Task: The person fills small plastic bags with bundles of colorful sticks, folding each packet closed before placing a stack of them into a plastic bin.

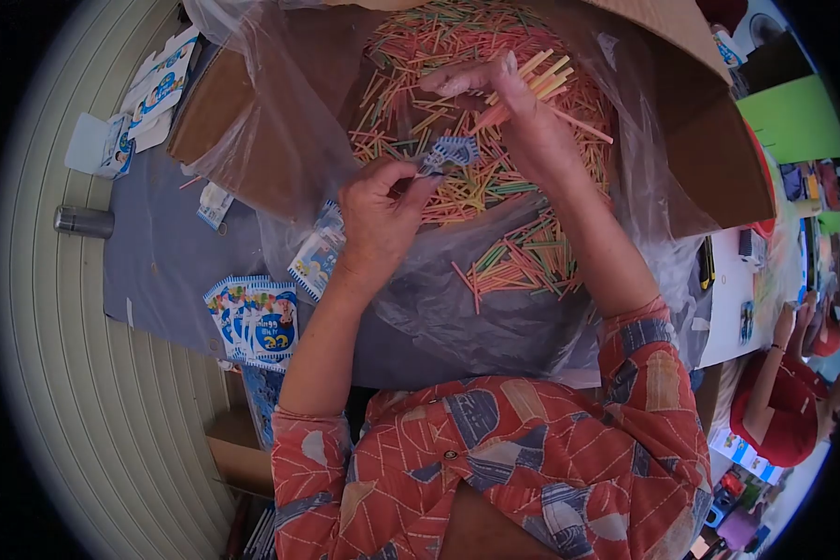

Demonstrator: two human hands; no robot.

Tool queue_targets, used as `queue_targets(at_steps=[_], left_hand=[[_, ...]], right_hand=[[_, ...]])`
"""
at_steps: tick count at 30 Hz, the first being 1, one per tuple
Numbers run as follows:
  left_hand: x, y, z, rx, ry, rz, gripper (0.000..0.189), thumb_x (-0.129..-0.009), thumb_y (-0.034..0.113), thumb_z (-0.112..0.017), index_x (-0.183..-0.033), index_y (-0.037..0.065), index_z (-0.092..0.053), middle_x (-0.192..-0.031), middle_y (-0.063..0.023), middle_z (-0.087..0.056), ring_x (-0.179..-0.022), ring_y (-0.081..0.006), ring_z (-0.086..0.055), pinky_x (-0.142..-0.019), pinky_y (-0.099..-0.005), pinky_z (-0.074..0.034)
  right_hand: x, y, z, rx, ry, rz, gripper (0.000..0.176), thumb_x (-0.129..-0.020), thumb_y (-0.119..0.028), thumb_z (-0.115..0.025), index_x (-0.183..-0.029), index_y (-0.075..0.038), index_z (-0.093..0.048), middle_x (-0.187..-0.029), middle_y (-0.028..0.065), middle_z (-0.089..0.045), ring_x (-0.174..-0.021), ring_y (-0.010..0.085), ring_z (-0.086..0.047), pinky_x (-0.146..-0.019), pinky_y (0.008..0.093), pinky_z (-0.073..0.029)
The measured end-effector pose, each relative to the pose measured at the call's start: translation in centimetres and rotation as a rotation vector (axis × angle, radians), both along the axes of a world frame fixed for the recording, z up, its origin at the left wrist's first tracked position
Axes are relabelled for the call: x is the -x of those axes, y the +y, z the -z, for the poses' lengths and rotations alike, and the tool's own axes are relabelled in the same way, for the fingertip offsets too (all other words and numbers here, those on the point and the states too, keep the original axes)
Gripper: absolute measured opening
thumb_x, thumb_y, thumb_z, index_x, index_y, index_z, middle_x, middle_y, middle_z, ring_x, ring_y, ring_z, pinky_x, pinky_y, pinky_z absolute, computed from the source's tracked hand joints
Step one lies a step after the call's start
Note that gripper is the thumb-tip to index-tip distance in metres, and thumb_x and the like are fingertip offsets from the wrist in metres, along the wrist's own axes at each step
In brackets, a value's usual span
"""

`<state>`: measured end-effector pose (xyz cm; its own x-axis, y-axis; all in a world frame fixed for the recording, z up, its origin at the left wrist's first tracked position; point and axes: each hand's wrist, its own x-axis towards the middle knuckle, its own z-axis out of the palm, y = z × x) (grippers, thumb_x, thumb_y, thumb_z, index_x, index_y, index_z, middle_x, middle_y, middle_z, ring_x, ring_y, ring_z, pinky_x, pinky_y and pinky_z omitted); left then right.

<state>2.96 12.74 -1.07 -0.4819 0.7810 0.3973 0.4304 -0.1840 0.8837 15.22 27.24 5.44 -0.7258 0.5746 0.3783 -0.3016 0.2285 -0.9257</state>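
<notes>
My left hand (383, 207) pinches a small blue-and-white packet (455, 150) by its edge, over the near side of a large open cardboard box (681, 140). My right hand (523, 107) is closed around a bundle of thin coloured sticks (553, 78), above and to the right of the packet. Loose pink, green and yellow sticks (476, 37) fill the plastic-lined box under both hands. More sticks (523, 259) lie on the clear plastic liner (439, 289) below my right hand.
Several printed packets (257, 320) overlap on the grey table (163, 271) at the left, and another packet (317, 257) lies beside my left forearm. Small cartons (149, 93) and a metal cylinder (83, 221) are farther left. A co-worker in red (782, 401) is at the right.
</notes>
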Motion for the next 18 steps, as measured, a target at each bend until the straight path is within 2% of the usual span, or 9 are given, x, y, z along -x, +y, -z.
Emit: queue_targets(at_steps=[1, 3, 4, 6, 9, 13, 15, 18], left_hand=[[-0.1, 0.2, 0.1, 0.000, 0.000, 0.000, 0.012, -0.077, 0.001, -0.076, -0.085, -0.002, -0.068, -0.073, -0.0079, -0.065, -0.064, -0.0144, -0.064, -0.057, -0.0281, -0.049], [-0.2, 0.7, 0.2, -0.015, -0.081, 0.019, 0.015, -0.076, 0.000, -0.077, -0.087, -0.003, -0.068, -0.074, -0.0080, -0.066, -0.063, -0.0128, -0.064, -0.056, -0.0269, -0.050], [-0.3, 0.9, 0.1, -0.017, -0.080, 0.019, 0.015, -0.076, 0.000, -0.077, -0.087, -0.003, -0.068, -0.074, -0.0080, -0.066, -0.063, -0.0128, -0.064, -0.056, -0.0269, -0.050], [-0.6, 1.2, -0.4, -0.049, -0.171, 0.049, 0.016, -0.076, 0.000, -0.077, -0.089, -0.002, -0.069, -0.076, -0.0083, -0.067, -0.065, -0.0118, -0.064, -0.058, -0.0265, -0.050], [-0.6, 1.9, -0.8, -0.092, -0.039, 0.078, 0.017, -0.076, 0.000, -0.077, -0.092, -0.001, -0.070, -0.076, -0.0081, -0.066, -0.065, -0.0122, -0.063, -0.059, -0.0268, -0.050], [-0.2, 2.4, 0.1, -0.052, 0.005, 0.085, 0.019, -0.077, 0.002, -0.077, -0.095, -0.001, -0.071, -0.077, -0.0081, -0.066, -0.066, -0.0128, -0.063, -0.060, -0.0274, -0.050], [-0.2, 2.6, 0.3, -0.061, -0.051, 0.093, 0.021, -0.077, 0.003, -0.078, -0.096, 0.000, -0.071, -0.077, -0.0080, -0.066, -0.065, -0.0139, -0.063, -0.059, -0.0280, -0.049], [0.0, 2.4, 0.2, -0.038, -0.035, 0.071, 0.022, -0.076, 0.004, -0.078, -0.097, 0.000, -0.071, -0.078, -0.0081, -0.066, -0.065, -0.0145, -0.063, -0.059, -0.0282, -0.049]], right_hand=[[-0.2, -0.2, -0.3, 0.000, 0.000, 0.000, 0.058, -0.103, -0.051, -0.034, -0.101, -0.004, -0.068, -0.107, 0.0092, -0.068, -0.111, 0.0209, -0.059, -0.097, 0.0367, -0.043], [-0.5, -0.8, -1.1, -0.088, -0.206, 0.023, 0.061, -0.104, -0.051, -0.025, -0.105, -0.007, -0.067, -0.124, 0.0079, -0.063, -0.117, 0.0201, -0.055, -0.087, 0.0324, -0.043], [-0.4, -0.7, -1.0, -0.089, -0.205, 0.022, 0.061, -0.104, -0.051, -0.025, -0.105, -0.007, -0.067, -0.124, 0.0079, -0.063, -0.117, 0.0201, -0.055, -0.087, 0.0324, -0.043], [-0.1, -0.6, -0.5, -0.064, -0.161, 0.024, 0.054, -0.101, -0.053, -0.038, -0.100, -0.011, -0.072, -0.111, 0.0035, -0.068, -0.108, 0.0165, -0.060, -0.075, 0.0288, -0.046], [0.2, -1.0, -0.7, -0.051, -0.237, 0.084, 0.055, -0.102, -0.052, -0.039, -0.099, -0.008, -0.072, -0.111, 0.0031, -0.068, -0.105, 0.0150, -0.060, -0.075, 0.0292, -0.046], [0.4, 0.6, 0.3, -0.091, -0.223, 0.081, 0.060, -0.102, -0.054, -0.036, -0.102, -0.006, -0.072, -0.111, 0.0034, -0.068, -0.101, 0.0139, -0.060, -0.077, 0.0293, -0.046], [0.4, 1.7, 1.2, 0.105, -0.119, 0.069, 0.065, -0.101, -0.057, -0.033, -0.103, -0.005, -0.071, -0.111, 0.0037, -0.068, -0.098, 0.0136, -0.059, -0.081, 0.0295, -0.046], [0.6, 1.5, 1.1, -0.018, -0.087, 0.099, 0.069, -0.100, -0.060, -0.030, -0.105, -0.006, -0.071, -0.112, 0.0036, -0.068, -0.097, 0.0129, -0.058, -0.082, 0.0294, -0.045]])
